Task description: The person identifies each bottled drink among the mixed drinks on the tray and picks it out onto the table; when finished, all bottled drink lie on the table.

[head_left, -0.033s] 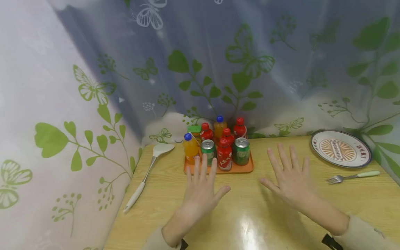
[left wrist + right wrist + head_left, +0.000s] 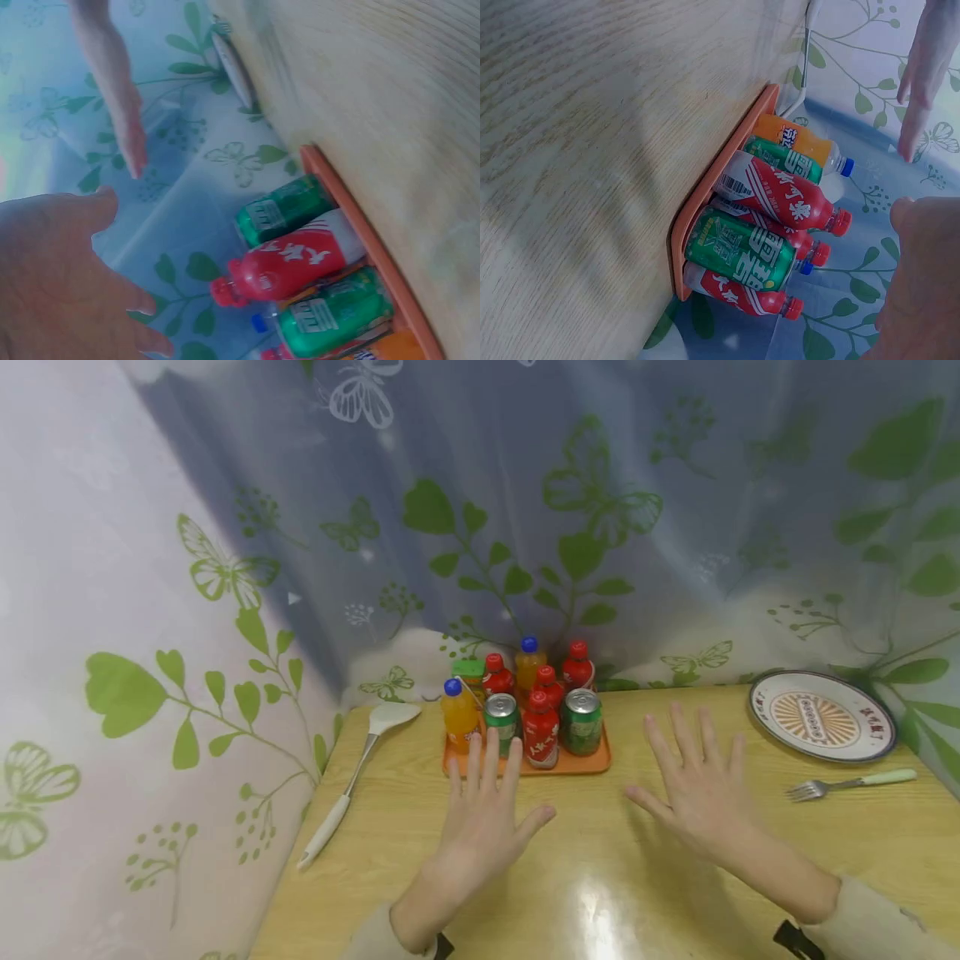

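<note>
My left hand is held over the table with its fingers spread, just in front of an orange tray. To the right of that tray, my right hand is also spread and holds nothing. Several red bottles, two green cans and two orange-drink bottles with blue caps stand upright on the tray. A green-topped item behind them is mostly hidden. In the right wrist view the drinks stand close together, a red bottle between the cans. Neither hand touches anything.
A white spatula with a metal shaft lies at the table's left. Far right, a patterned plate rests near the curtain, with a pale-handled fork before it. The curtain and wall covering border the wooden table.
</note>
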Motion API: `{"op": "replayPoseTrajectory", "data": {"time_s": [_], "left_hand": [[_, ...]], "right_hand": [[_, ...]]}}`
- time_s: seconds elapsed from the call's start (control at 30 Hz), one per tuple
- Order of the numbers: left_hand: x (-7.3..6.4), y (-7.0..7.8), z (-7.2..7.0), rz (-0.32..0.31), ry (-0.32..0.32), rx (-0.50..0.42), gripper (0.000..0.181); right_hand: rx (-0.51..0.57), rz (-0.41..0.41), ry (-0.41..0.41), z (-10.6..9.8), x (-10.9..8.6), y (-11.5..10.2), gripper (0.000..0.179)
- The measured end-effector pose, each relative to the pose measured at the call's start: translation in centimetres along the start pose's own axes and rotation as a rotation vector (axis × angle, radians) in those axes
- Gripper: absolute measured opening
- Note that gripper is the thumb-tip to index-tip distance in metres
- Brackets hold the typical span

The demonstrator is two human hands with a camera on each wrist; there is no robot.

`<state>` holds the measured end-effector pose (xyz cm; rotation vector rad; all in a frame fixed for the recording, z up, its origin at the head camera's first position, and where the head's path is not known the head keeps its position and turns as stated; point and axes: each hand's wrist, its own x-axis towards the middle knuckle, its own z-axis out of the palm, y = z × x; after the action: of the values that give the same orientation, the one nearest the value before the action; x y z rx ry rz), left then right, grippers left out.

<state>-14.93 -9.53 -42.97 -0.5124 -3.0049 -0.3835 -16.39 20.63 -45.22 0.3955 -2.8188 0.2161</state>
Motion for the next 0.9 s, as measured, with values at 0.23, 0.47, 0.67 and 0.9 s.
{"op": "replayPoseTrajectory", "data": {"time_s": [0.23, 0.47, 0.67, 0.9], "left_hand": [[0.9, -2.9, -1.1, -0.079, 0.126, -0.152, 0.098], [4.0, -8.1, -0.5, -0.163, 0.235, -0.442, 0.085], [6.2, -11.2, 1.7, -0.283, 0.140, -0.542, 0.081], [8.2, -13.8, 3.9, -0.418, 0.068, -0.518, 0.075]], "right_hand": [[-0.010, -0.040, 0.100, 0.7, 1.2, 0.2, 0.101], [0.000, 0.011, 0.185, 1.4, 3.0, -0.2, 0.102], [0.043, 0.043, 0.131, 2.2, 4.6, -1.1, 0.103], [0.164, 0.073, 0.051, 3.2, 6.4, -2.8, 0.100]]}}
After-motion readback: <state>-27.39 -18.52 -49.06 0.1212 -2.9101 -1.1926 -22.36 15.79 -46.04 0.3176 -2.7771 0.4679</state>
